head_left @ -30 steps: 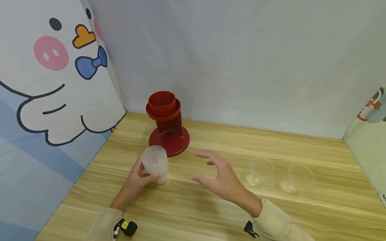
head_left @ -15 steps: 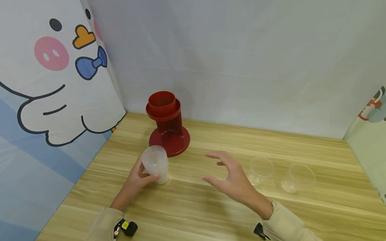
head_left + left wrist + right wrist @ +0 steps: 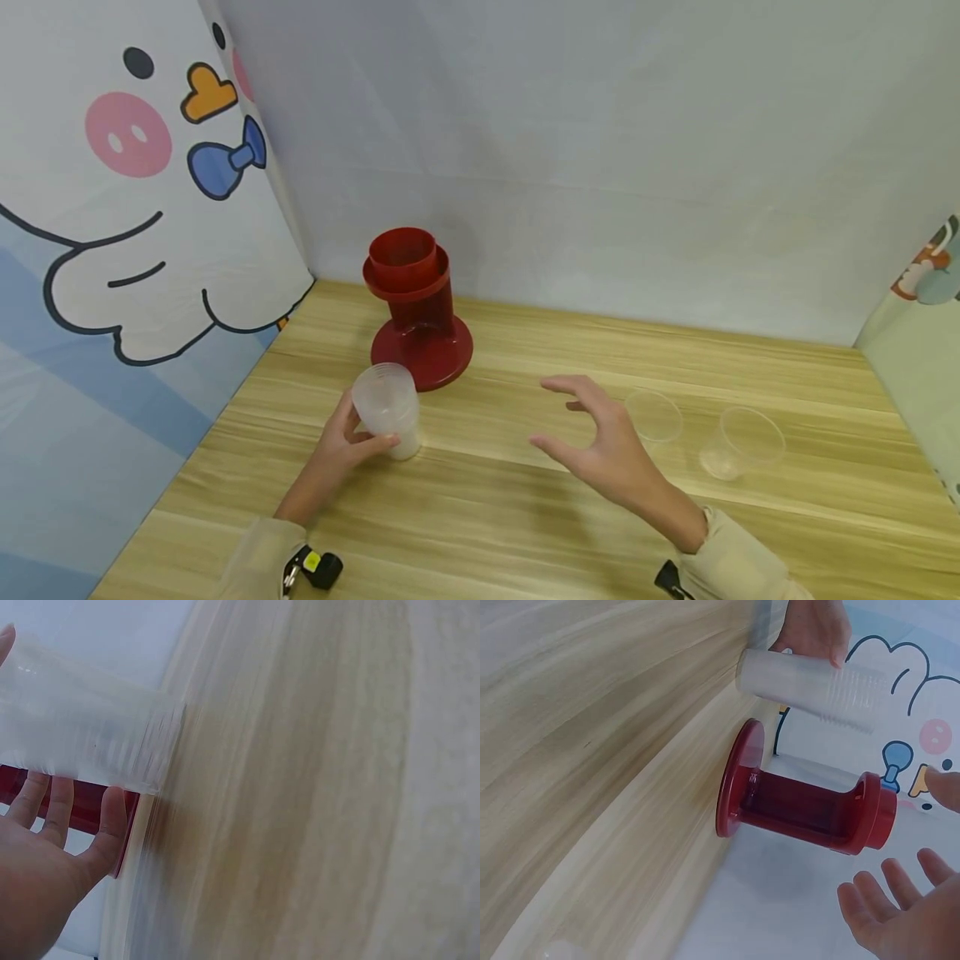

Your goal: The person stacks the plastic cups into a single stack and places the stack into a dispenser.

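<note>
My left hand [image 3: 337,450] grips a stack of nested clear plastic cups [image 3: 387,404], which stands upright on the table. In the left wrist view, its fingers [image 3: 58,806] curve along the side of the stack. Right behind the stack rises a red cup dispenser [image 3: 408,292], a ring-topped tube on a round base. My right hand [image 3: 611,450] is over the table with thumb and fingers parted, holding nothing. Just beyond it stands a single clear cup [image 3: 654,417], its lower part hidden by that hand. Farther right is another clear cup [image 3: 722,462].
The wood-grain table [image 3: 480,542] meets a pale cloth backdrop [image 3: 585,167] at the back. On the left hangs a cartoon-printed cloth [image 3: 157,217]. A printed panel [image 3: 930,350] borders the right side.
My right hand has moved steadily rightward, away from the stack and toward the single cups, its fingers still parted. The left hand and the stack have stayed in place.
</note>
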